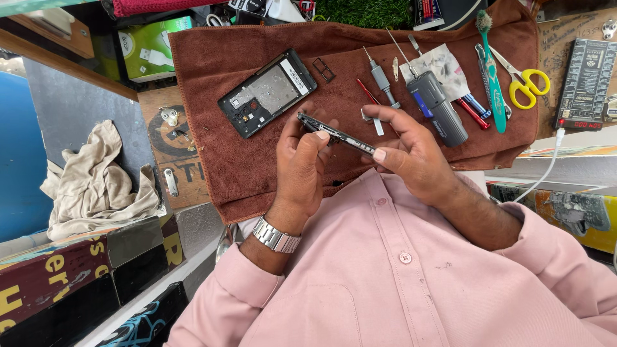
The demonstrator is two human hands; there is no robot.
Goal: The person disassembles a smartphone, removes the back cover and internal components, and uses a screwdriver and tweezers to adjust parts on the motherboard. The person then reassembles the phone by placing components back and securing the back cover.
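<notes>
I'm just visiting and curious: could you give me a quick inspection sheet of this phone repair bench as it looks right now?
Surface: brown towel spread over the bench.
Job's things: thin phone part held edge-on; opened phone body lying on the towel.
Clutter: yellow scissors, teal toothbrush, screwdrivers, grey electric screwdriver, SIM tray.
Grippers: left hand and right hand both grip the part.
Cables: white cable at the right.
Surroundings: beige rag, green box.
</notes>
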